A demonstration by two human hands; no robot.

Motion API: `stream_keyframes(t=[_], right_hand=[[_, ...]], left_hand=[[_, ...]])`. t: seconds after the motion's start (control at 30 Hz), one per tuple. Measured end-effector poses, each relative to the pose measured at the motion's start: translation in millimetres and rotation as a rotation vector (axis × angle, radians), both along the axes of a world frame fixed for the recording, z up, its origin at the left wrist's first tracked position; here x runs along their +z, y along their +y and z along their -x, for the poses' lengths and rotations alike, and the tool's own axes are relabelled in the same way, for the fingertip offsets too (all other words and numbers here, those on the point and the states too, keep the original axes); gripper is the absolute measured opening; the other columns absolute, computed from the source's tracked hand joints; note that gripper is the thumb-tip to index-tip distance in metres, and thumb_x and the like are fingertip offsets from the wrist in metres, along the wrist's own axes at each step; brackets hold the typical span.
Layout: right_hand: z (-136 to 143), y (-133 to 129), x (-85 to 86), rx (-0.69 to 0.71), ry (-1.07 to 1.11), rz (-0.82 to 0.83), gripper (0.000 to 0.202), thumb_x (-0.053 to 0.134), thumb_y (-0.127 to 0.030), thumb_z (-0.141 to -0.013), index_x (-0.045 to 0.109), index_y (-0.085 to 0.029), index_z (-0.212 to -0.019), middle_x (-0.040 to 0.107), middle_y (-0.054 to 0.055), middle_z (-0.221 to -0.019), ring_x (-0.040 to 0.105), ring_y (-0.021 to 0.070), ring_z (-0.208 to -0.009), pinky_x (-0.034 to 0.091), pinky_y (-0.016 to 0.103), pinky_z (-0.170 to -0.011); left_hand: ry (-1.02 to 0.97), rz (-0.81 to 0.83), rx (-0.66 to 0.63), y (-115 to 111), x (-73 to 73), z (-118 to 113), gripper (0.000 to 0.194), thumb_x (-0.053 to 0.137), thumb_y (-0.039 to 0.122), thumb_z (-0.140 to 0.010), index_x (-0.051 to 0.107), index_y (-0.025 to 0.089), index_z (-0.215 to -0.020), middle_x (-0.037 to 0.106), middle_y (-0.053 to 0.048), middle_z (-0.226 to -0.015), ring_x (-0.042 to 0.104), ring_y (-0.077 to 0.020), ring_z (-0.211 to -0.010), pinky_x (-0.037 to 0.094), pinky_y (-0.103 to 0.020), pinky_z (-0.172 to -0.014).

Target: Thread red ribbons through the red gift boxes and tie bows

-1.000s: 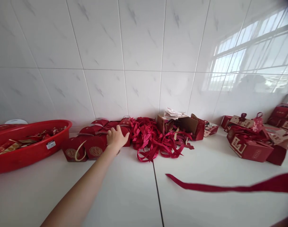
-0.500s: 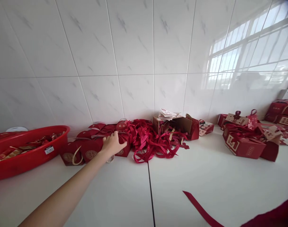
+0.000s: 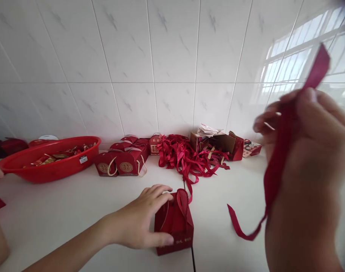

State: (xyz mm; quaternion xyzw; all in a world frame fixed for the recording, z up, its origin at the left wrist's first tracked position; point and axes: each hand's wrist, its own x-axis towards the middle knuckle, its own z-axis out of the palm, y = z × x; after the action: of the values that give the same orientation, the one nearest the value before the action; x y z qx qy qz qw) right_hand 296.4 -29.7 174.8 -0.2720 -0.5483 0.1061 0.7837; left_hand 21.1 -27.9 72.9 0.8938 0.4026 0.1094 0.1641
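Fingers of the left hand grasp a dark-red cardboard gift box standing on the white table. Raised to its right, the right hand pinches a long crimson fabric ribbon.

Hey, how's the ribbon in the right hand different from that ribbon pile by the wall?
The held ribbon is one single strip, while the ribbon pile is many strips tangled together. The held ribbon is lifted up in the right hand, while the ribbon pile lies on the table. Both are deep red.
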Motion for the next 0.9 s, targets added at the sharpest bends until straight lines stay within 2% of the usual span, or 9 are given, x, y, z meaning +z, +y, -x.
stream_keyframes(t=[0.1, 0.2, 0.3, 0.47, 0.53, 0.6, 0.67, 0.77, 0.9], right_hand=[[23.5, -9.7, 17.4, 0.26, 0.059, 0.044, 0.02, 0.047, -0.026, -0.092, 0.059, -0.017, -0.079, 0.055, -0.001, -0.07, 0.056, 0.0064, -0.058, 0.045, 0.022, -0.056], [35.7, -15.2, 29.7, 0.462, -0.109, 0.14, 0.027, 0.044, -0.034, -0.093, 0.058, -0.018, -0.076, 0.055, -0.002, -0.07, 0.058, 0.0059, -0.06, 0.042, 0.02, -0.054], [33.3, -15.2, 27.9, 0.606, -0.222, 0.299, 0.032, 0.045, -0.041, -0.092, 0.058, -0.018, -0.073, 0.054, -0.003, -0.068, 0.057, 0.0062, -0.06, 0.044, 0.02, -0.057], [18.7, -9.3, -7.3, 0.749, -0.289, 0.614, 0.031, 0.054, -0.045, -0.085, 0.057, -0.017, -0.072, 0.055, 0.0, -0.067, 0.053, 0.0101, -0.058, 0.046, 0.024, -0.057], [15.4, -7.7, -28.4, 0.798, -0.308, 0.717, 0.031, 0.053, -0.043, -0.086, 0.056, -0.016, -0.071, 0.055, 0.001, -0.068, 0.052, 0.0105, -0.06, 0.045, 0.025, -0.06], [14.2, -6.7, -50.2, 0.816, -0.357, 0.808, 0.034, 0.052, -0.043, -0.087, 0.055, -0.015, -0.068, 0.055, 0.001, -0.069, 0.051, 0.0106, -0.063, 0.043, 0.025, -0.063], [14.7, -6.2, -70.4, 0.789, -0.44, 0.871, 0.037, 0.05, -0.045, -0.087, 0.056, -0.015, -0.067, 0.055, 0.002, -0.069, 0.051, 0.0113, -0.065, 0.041, 0.026, -0.065], [18.1, -5.7, -93.8, 0.73, -0.563, 0.939, 0.039, 0.049, -0.049, -0.087, 0.059, -0.015, -0.07, 0.057, 0.003, -0.072, 0.051, 0.0127, -0.068, 0.041, 0.028, -0.069], [24.3, -5.0, -111.6, 0.731, -0.639, 0.987, 0.044, 0.047, -0.056, -0.086, 0.06, -0.016, -0.075, 0.058, 0.004, -0.078, 0.05, 0.0138, -0.072, 0.041, 0.028, -0.071]], left_hand=[[-0.032, 0.04, 0.093, -5.5, -2.8, -15.4, 0.05, 0.06, 0.054, -0.074, 0.058, 0.021, -0.112, 0.043, -0.014, -0.137, 0.038, -0.032, -0.128, 0.037, -0.048, -0.102], [-0.122, 0.069, 0.196, -5.6, -10.2, -24.0, 0.027, 0.056, 0.045, -0.079, 0.061, 0.02, -0.091, 0.049, -0.013, -0.131, 0.043, -0.0293, -0.124, 0.04, -0.047, -0.101], [-0.184, -0.036, 0.252, -5.2, -18.0, -23.7, 0.015, 0.056, 0.036, -0.079, 0.062, 0.021, -0.08, 0.051, -0.01, -0.131, 0.04, -0.0304, -0.127, 0.037, -0.05, -0.103], [-0.288, -0.383, 0.278, -21.4, -20.7, -17.8, 0.015, 0.053, 0.029, -0.08, 0.066, 0.023, -0.077, 0.056, -0.008, -0.125, 0.038, -0.031, -0.127, 0.033, -0.053, -0.105], [-0.326, -0.4, 0.157, -37.9, -16.1, -15.0, 0.013, 0.053, 0.024, -0.078, 0.066, 0.025, -0.077, 0.056, -0.006, -0.124, 0.038, -0.0294, -0.126, 0.034, -0.05, -0.104], [-0.343, -0.341, -0.024, -56.2, -10.4, -11.5, 0.016, 0.055, 0.022, -0.072, 0.068, 0.029, -0.076, 0.054, -0.002, -0.127, 0.036, -0.03, -0.128, 0.034, -0.049, -0.105], [-0.366, -0.273, -0.113, -69.5, -6.8, -8.1, 0.021, 0.055, 0.023, -0.068, 0.069, 0.033, -0.08, 0.052, 0.001, -0.131, 0.032, -0.032, -0.13, 0.033, -0.051, -0.105], [-0.428, -0.214, 0.076, -69.8, -9.6, -5.6, 0.028, 0.054, 0.027, -0.073, 0.063, 0.032, -0.099, 0.046, -0.002, -0.136, 0.033, -0.0314, -0.131, 0.034, -0.05, -0.105], [-0.434, -0.08, 0.325, -46.6, -25.7, -8.9, 0.048, 0.053, 0.036, -0.083, 0.039, 0.029, -0.128, 0.038, -0.008, -0.142, 0.036, -0.0279, -0.131, 0.036, -0.048, -0.106]])
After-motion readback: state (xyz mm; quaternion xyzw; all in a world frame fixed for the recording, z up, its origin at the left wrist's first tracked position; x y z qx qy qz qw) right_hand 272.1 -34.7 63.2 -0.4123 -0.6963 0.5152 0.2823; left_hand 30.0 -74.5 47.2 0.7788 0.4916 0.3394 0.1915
